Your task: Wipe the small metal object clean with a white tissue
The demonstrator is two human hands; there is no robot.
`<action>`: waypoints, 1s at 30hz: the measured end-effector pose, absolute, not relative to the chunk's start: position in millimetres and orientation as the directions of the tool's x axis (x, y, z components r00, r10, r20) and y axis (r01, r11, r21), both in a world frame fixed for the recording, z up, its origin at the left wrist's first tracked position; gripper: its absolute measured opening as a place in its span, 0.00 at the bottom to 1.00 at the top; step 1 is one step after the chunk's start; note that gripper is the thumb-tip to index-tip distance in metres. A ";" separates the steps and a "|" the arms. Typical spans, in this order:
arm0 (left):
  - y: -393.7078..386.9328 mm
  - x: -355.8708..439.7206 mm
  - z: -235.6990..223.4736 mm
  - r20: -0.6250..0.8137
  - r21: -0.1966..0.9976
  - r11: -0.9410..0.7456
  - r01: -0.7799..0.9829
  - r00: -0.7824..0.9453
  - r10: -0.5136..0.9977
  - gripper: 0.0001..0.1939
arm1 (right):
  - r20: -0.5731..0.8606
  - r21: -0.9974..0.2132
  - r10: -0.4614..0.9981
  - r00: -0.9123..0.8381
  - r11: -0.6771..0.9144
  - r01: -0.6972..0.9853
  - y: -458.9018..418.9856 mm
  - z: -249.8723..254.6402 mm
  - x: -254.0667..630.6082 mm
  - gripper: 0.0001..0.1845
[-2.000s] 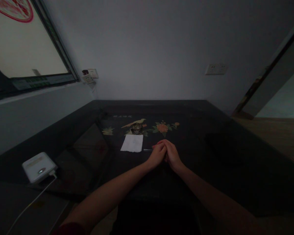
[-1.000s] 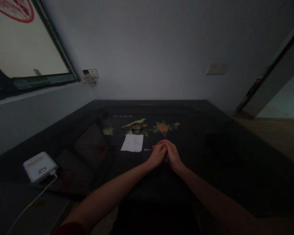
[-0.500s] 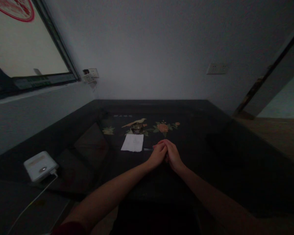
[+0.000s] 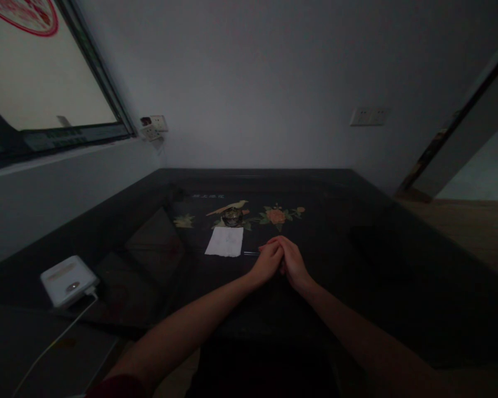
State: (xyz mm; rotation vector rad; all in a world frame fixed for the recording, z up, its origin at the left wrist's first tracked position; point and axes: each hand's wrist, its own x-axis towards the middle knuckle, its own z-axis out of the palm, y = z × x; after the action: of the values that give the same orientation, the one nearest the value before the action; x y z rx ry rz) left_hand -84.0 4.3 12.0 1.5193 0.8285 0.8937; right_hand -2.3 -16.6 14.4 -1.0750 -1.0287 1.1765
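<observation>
My left hand [image 4: 267,262] and my right hand [image 4: 294,260] are clasped together over the dark table, fingers folded into each other. Both are closed, and what lies between the palms is hidden. Left of them a white sheet of paper [image 4: 224,242] with a torn lower edge lies flat. A thin pale line [image 4: 251,253], too small to identify, runs between the paper and my fingertips. Directly behind the paper stands a small round, dark, glassy object [image 4: 233,216]. It sits over the bird and flower pattern [image 4: 276,215] on the tabletop.
A white box-shaped device [image 4: 68,279] with a cable [image 4: 52,345] lies at the left. The black table [image 4: 253,185] meets the wall at the back. Wall sockets [image 4: 368,116] are on that wall, with others [image 4: 152,130] near the window [image 4: 50,83]. The scene is dim.
</observation>
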 end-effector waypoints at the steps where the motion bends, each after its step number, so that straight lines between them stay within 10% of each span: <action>1: 4.2 -84.0 12.0 0.093 0.993 -0.119 0.027 0.463 0.882 0.12 | 0.047 -0.981 0.994 0.102 0.065 -0.181 -16.5 14.1 -2.2 0.18; 30: 4.3 -84.0 11.3 0.084 0.992 -0.116 0.042 0.456 0.886 0.12 | 0.050 -0.978 0.993 0.106 0.070 -0.194 -16.9 17.5 -2.2 0.16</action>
State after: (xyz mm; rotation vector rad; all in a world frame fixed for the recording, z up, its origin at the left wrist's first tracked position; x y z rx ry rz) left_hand -84.0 4.3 11.3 1.5195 0.8492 0.8902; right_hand -2.2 -16.9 17.5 -1.0658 -1.0184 1.1797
